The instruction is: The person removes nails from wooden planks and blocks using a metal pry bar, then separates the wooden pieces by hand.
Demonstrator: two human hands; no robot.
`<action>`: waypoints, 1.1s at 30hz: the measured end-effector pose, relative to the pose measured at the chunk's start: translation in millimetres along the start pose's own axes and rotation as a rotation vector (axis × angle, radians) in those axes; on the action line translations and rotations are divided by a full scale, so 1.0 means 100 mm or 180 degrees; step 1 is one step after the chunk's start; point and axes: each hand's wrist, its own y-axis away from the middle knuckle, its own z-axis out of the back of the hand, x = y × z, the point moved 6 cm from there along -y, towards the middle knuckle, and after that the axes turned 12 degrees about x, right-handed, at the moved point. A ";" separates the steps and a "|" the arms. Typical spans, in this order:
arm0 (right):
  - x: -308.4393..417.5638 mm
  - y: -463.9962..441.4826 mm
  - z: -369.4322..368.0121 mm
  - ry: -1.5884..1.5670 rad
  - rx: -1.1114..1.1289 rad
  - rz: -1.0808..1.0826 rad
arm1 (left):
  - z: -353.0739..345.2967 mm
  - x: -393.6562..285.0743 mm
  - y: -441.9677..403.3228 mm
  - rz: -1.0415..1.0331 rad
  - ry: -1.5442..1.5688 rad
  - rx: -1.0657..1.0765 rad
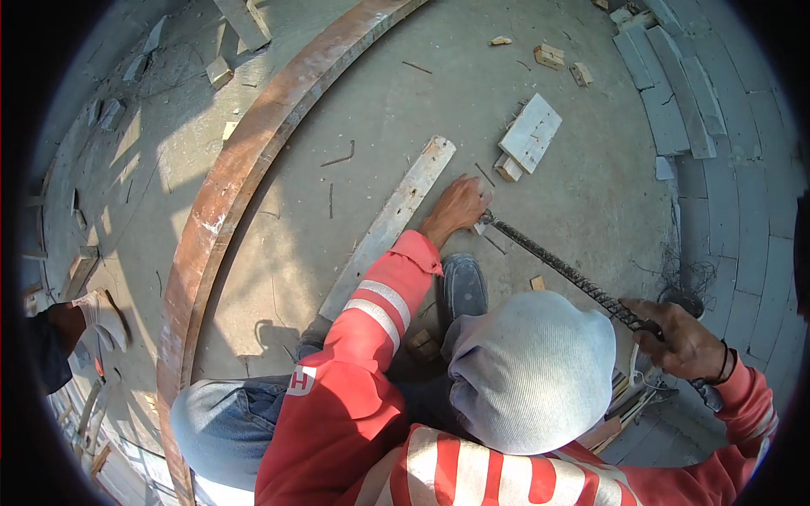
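Observation:
My right hand (679,337) is wrapped round a dark ribbed steel bar (561,266), which slants up and left across the floor. The bar's far end reaches close to my left hand (460,205). That hand is low over the floor with its fingers curled together, and what is in them is hidden. A small pale piece (481,228) shows just below these fingers. Beside my left hand lies a long pale wooden plank (396,207) with dark holes or nails in it. To the right, a short white-faced board (531,135) rests on a small wood block (508,168).
A long curved brown beam (245,160) runs along my left side. Loose nails or rods (339,155) and wood blocks (550,56) are scattered on the concrete. Grey blocks (666,118) and tangled wire (688,274) are at right. Another person's gloved hand (103,320) is at far left.

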 end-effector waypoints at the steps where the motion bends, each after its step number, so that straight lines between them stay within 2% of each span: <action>1: 0.00 0.00 0.00 0.0139 -0.0044 -0.0016 | 0.00 0.00 0.00 -0.0005 0.0075 0.0014; 6: 0.15 -0.01 0.03 0.0360 0.0021 -0.0215 | -0.04 0.03 0.00 -0.0009 0.0129 -0.0083; 11: 0.15 -0.02 0.06 0.0552 -0.0072 0.0017 | -0.03 0.04 0.01 0.0066 0.0064 -0.0120; 18: 0.21 0.01 0.04 0.0560 -0.0075 -0.0072 | -0.04 -0.07 0.05 0.0212 0.0127 -0.0374; 20: 0.22 0.00 -0.02 0.0431 -0.0117 0.0117 | -0.04 -0.10 0.06 0.0264 0.0106 -0.0343; 26: -0.15 -0.02 -0.37 0.0237 -0.0148 0.0023 | -0.10 -0.41 0.07 0.0862 -0.0544 0.0002; 28: -0.31 -0.08 -0.51 0.0069 -0.0178 0.0012 | -0.13 -0.49 0.08 0.1312 -0.0613 0.0053; 29: -0.38 -0.12 -0.57 -0.0062 -0.0211 0.0008 | -0.15 -0.47 0.08 0.1301 -0.0636 0.0072; 30: -0.48 -0.14 -0.65 -0.0090 -0.0214 0.0019 | -0.11 -0.48 0.09 0.1113 -0.0559 -0.0215; 31: -0.56 -0.14 -0.68 0.0074 -0.0526 -0.0026 | -0.10 -0.47 0.11 0.0930 -0.0477 -0.0496; 32: -0.59 -0.13 -0.67 0.0250 -0.0837 -0.0064 | -0.11 -0.41 0.11 0.0938 -0.0499 -0.0483; 33: -0.59 -0.13 -0.69 0.0244 -0.0833 -0.0040 | -0.13 -0.36 0.09 0.0709 -0.0465 -0.0330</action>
